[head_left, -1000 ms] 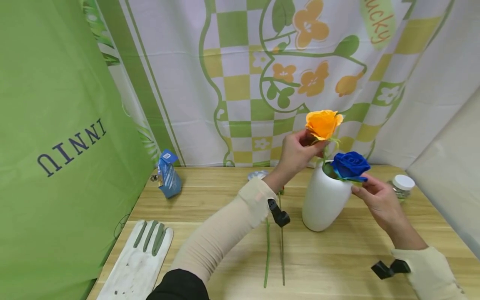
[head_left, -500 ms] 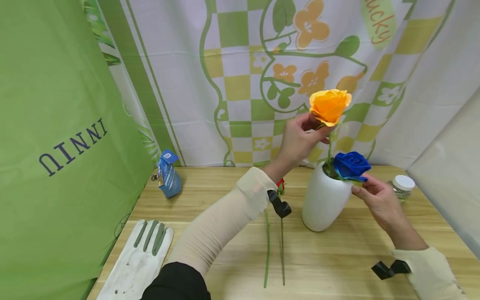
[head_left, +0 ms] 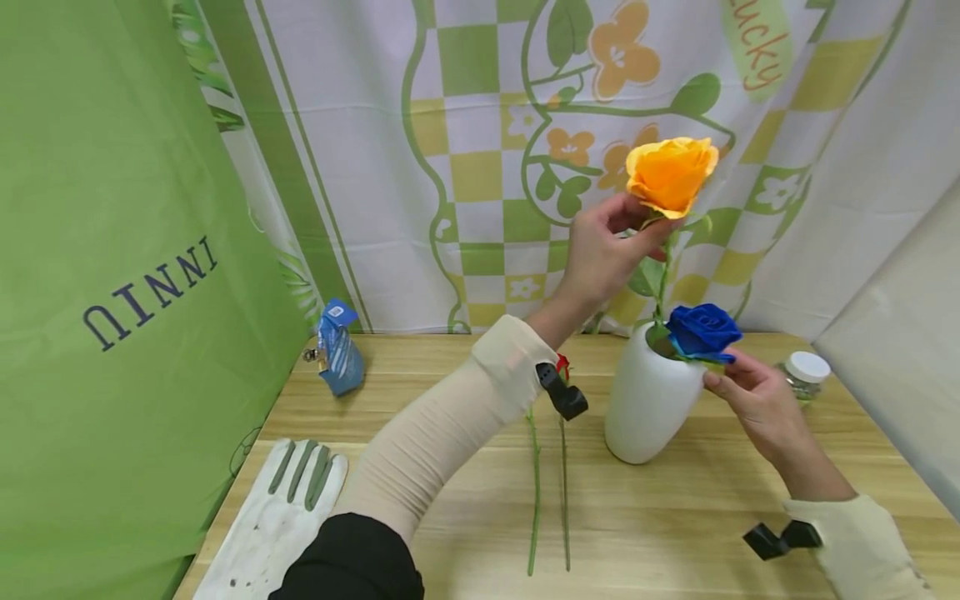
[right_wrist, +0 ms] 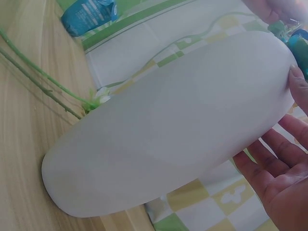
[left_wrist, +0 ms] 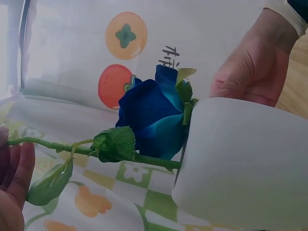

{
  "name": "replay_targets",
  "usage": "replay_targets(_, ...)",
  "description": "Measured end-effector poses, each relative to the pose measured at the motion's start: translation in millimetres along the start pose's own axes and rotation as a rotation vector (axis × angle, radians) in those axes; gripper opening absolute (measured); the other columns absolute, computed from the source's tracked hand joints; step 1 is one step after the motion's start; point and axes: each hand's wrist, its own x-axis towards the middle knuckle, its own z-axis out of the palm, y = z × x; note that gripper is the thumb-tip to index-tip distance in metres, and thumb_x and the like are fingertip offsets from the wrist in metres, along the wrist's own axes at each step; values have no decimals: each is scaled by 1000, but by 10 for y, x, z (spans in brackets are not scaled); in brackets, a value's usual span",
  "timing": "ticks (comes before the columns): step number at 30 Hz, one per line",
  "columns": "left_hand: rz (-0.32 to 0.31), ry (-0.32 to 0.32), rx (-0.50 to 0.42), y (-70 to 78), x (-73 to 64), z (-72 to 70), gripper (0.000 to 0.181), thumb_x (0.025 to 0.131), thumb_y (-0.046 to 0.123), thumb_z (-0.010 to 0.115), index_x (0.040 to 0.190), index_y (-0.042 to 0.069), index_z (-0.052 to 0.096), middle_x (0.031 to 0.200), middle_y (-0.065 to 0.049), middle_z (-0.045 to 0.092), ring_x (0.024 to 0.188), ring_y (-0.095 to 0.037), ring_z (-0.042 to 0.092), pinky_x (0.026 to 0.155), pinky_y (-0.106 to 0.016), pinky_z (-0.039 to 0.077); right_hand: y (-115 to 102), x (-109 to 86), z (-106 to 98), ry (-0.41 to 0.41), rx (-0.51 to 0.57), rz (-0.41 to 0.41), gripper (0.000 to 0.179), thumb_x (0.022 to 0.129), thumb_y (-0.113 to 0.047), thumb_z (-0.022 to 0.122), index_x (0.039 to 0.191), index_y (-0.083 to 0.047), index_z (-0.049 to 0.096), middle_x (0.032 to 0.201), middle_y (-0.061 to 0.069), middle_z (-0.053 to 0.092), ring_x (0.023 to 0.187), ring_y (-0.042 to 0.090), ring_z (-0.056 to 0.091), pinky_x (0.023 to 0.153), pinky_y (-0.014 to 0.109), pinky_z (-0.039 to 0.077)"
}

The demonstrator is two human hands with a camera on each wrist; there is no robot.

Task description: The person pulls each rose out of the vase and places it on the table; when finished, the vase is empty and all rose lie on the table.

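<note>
An orange rose (head_left: 671, 177) stands over the white vase (head_left: 651, 404), its stem running down into the mouth. My left hand (head_left: 603, 254) pinches that stem just under the bloom; in the left wrist view the green stem (left_wrist: 53, 145) carries leaves between hand and rim. A blue rose (head_left: 703, 331) rests low at the mouth on the right side, its bloom right at the rim. My right hand (head_left: 761, 408) holds the upper right side of the vase. In the right wrist view its thumb (right_wrist: 299, 86) presses near the rim, with the other fingers along the far side.
Left of the vase, two long flower stems lie on the wooden table (head_left: 465, 533), one with a red rose (head_left: 562, 365) partly behind my left sleeve. A white-lidded jar (head_left: 806, 375) stands back right. Far left are a blue packet (head_left: 340, 358) and a white glove (head_left: 273, 521).
My left hand has risen and moved slightly right, drawing the orange rose up so more of its stem shows above the vase. The right hand and vase have stayed put.
</note>
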Motion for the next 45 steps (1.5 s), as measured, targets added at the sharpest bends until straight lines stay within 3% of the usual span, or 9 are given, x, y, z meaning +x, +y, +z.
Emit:
replay_targets(9, 23, 17, 62, 118, 141, 7, 16, 89, 1, 73, 99, -9, 65, 97, -24, 73, 64, -23, 70, 64, -27, 63, 7, -6, -26, 8, 0, 19, 23, 96, -6, 65, 115, -16, 72, 98, -9, 76, 88, 1, 66, 83, 11, 56)
replay_targets(12, 31, 30, 40, 179, 203, -5, 16, 88, 0, 74, 96, -10, 63, 96, -25, 72, 63, -25, 70, 64, -28, 63, 10, -1, -18, 3, 5, 16, 25, 97, -2, 62, 116, -16, 72, 100, -9, 76, 89, 1, 66, 83, 11, 56)
replay_targets(17, -9, 66, 0, 279, 294, -72, 16, 87, 1, 75, 93, -7, 62, 92, -21, 72, 62, -24, 70, 64, -30, 64, 15, 5, 2, 6, 21, 4, 26, 97, 0, 61, 115, -16, 72, 99, -9, 75, 88, 1, 66, 82, 12, 56)
replay_targets(24, 91, 72, -104, 417, 386, -218, 17, 87, -5, 72, 96, -12, 60, 79, -14, 68, 58, -20, 67, 64, -34, 64, 6, 9, 1, 15, 4, 9, 30, 96, 3, 61, 114, -18, 72, 96, -10, 75, 86, 0, 67, 80, 11, 56)
replay_targets(27, 69, 92, -123, 490, 432, -249, 15, 87, -5, 73, 94, -10, 60, 77, -9, 67, 59, -21, 66, 64, -35, 64, 6, 11, -10, 16, 0, 15, 30, 96, 3, 61, 114, -18, 72, 96, -10, 76, 87, 0, 67, 80, 11, 56)
replay_targets(32, 30, 139, -176, 561, 490, -303, 14, 87, -5, 72, 89, -4, 58, 81, -12, 68, 59, -18, 65, 64, -36, 64, 6, 17, -15, 16, 3, 16, 28, 97, 1, 61, 114, -18, 72, 97, -10, 76, 87, 0, 67, 81, 11, 56)
replay_targets(39, 109, 106, -212, 713, 454, -461, 12, 88, -8, 70, 93, -9, 60, 77, -3, 66, 65, -16, 65, 63, -34, 63, -2, -1, -10, 11, -13, 20, 36, 97, 7, 56, 114, -20, 72, 95, -10, 75, 85, -2, 67, 80, 10, 56)
replay_targets(45, 56, 135, -161, 732, 352, -596, 12, 87, -5, 73, 93, -8, 62, 74, -3, 66, 65, -17, 64, 62, -34, 63, 22, -9, -4, 34, -42, 24, 37, 97, 7, 57, 115, -22, 72, 93, -11, 75, 83, -2, 67, 79, 9, 55)
